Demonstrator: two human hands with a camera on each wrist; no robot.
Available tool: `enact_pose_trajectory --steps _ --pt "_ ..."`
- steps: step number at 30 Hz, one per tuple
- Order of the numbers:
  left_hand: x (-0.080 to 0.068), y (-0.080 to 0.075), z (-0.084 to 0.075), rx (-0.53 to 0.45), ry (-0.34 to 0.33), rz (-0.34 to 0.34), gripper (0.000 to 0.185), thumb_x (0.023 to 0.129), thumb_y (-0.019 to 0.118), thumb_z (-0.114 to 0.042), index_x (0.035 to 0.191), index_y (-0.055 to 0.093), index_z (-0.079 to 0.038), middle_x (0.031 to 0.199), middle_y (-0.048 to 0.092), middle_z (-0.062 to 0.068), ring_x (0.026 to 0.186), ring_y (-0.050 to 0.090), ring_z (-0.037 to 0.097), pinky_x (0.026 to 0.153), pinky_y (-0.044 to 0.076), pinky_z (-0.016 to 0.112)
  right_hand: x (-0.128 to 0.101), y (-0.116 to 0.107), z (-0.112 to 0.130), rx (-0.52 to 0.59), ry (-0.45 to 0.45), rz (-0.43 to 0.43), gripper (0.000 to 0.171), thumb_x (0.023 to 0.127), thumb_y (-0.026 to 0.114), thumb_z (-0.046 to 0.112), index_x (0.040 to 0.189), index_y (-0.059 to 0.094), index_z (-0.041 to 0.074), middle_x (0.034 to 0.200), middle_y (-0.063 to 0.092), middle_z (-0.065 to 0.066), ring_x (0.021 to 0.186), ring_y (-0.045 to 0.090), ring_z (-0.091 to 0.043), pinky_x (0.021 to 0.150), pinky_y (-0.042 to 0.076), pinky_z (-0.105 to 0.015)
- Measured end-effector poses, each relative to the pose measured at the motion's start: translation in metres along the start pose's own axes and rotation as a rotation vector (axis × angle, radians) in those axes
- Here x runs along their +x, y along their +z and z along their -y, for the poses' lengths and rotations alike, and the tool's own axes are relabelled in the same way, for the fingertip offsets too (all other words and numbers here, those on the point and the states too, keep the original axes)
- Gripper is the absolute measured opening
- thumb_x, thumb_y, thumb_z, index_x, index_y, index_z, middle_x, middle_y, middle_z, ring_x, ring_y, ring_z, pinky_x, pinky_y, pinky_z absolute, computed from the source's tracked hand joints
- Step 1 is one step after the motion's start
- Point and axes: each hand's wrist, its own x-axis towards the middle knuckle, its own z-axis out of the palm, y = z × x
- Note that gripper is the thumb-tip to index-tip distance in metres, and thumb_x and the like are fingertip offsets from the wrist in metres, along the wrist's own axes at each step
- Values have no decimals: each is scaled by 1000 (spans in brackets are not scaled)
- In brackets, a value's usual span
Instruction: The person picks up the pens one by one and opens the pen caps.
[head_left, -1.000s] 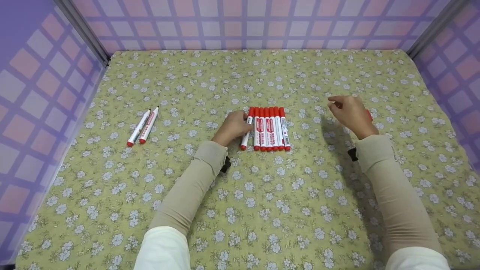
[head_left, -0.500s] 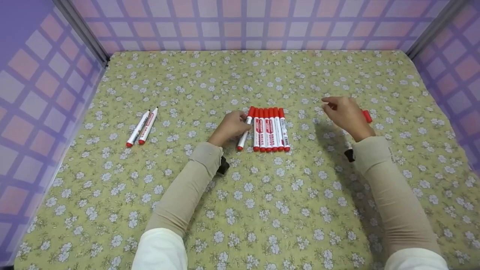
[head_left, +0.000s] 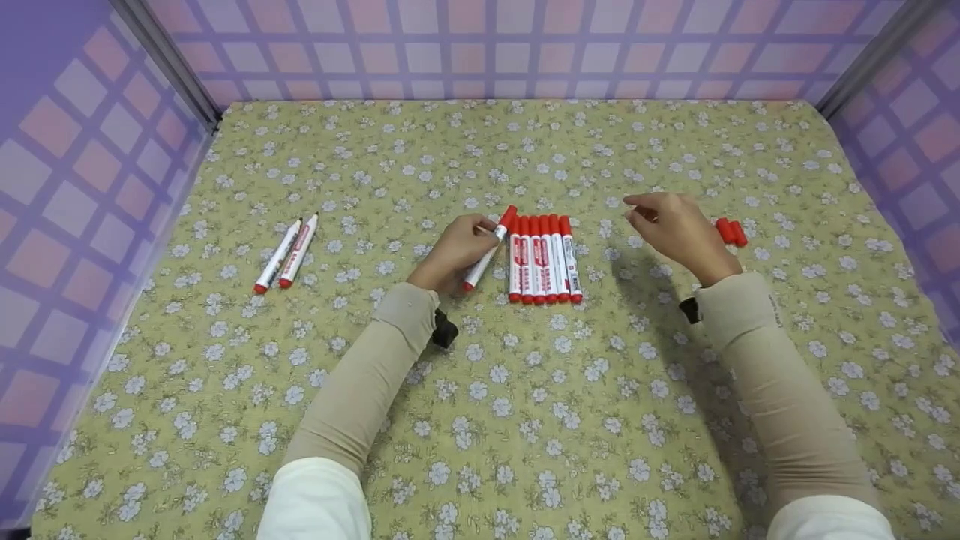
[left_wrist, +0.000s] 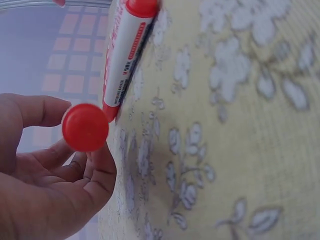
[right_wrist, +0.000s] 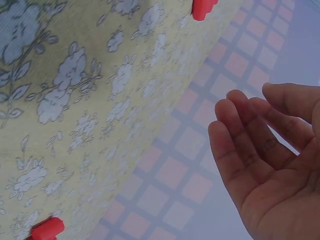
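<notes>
My left hand [head_left: 454, 251] pinches a white marker [head_left: 482, 267] with a red cap on its far end. It slants just left of a row of similar capped markers [head_left: 538, 259] lying side by side. In the left wrist view the held marker's red butt end [left_wrist: 85, 127] faces the camera between thumb and fingers, hiding most of the barrel. Part of another marker [left_wrist: 125, 57] lies behind it. My right hand [head_left: 681, 231] hovers to the right of the row, holding nothing. In the right wrist view its fingers [right_wrist: 230, 140] are loosely bent, with the thumb apart.
Two uncapped markers [head_left: 287, 251] lie together at the left, dark tips pointing away. Two loose red caps [head_left: 731, 232] lie right of my right hand. A floral cloth [head_left: 480, 450] covers the table, with checked walls [head_left: 495, 56] at the back and sides.
My left hand has moved slightly left, drawing the marker from the row and tilting it. My right hand has drifted left toward the row, exposing both loose caps.
</notes>
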Motion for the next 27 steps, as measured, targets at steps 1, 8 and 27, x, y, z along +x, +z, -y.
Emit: enact_pose_trajectory --steps 1,8,27 --pt "0 0 -1 -5 7 3 33 95 51 -20 125 55 -7 111 56 10 86 53 17 69 46 27 0 0 2 -2 -4 6 37 99 51 19 133 57 4 115 66 -20 100 64 -31 81 52 -48" --pt "-6 -3 -7 52 40 40 32 99 50 -25 127 56 -13 118 57 9 101 56 22 79 47 33 1 5 15 -11 -72 34 36 99 53 16 132 58 3 118 64 -19 104 63 -31 89 51 -49" --pt "-18 5 -16 387 462 58 28 99 54 -27 118 64 -10 108 60 5 95 55 16 81 48 31 -1 17 45 -130 -375 85 40 97 58 21 134 57 6 133 58 -16 121 56 -33 98 47 -48"
